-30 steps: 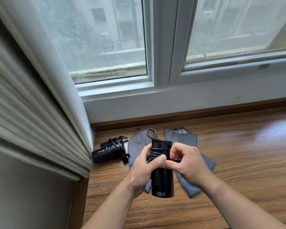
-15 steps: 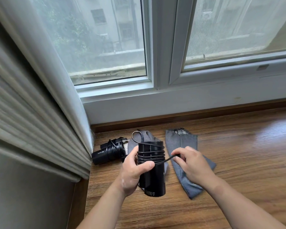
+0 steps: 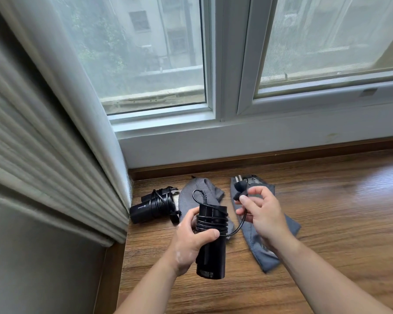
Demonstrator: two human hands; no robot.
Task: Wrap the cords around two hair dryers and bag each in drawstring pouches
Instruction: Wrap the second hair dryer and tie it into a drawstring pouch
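We hold a black cylindrical hair dryer (image 3: 212, 257) upright in our left hand (image 3: 190, 242), above the brown wood-grain surface (image 3: 338, 223). The fingers curl round the barrel's middle, and the thumb presses across the front. Its thin black cord (image 3: 211, 224) is coiled several times round the upper barrel, just above that thumb. A small loop stands up from the top.

The loose end of the cord swings out to the right in a slack curve. It rises to our right hand (image 3: 264, 216), which is raised beside the dryer without touching it. This hand pinches the black plug (image 3: 238, 191) at its fingertips, with the metal prongs pointing away from us.

Two flat grey fabric drawstring pouches lie on the wood beneath the hands. One pouch (image 3: 191, 198) is behind the held dryer; the other pouch (image 3: 267, 259) is under the right hand.

To the left, a second black hair dryer (image 3: 153, 207) lies on its side, its cord already wound round it, close to a pale pleated curtain (image 3: 55, 143). A white-framed window (image 3: 227, 87) fills the view beyond.
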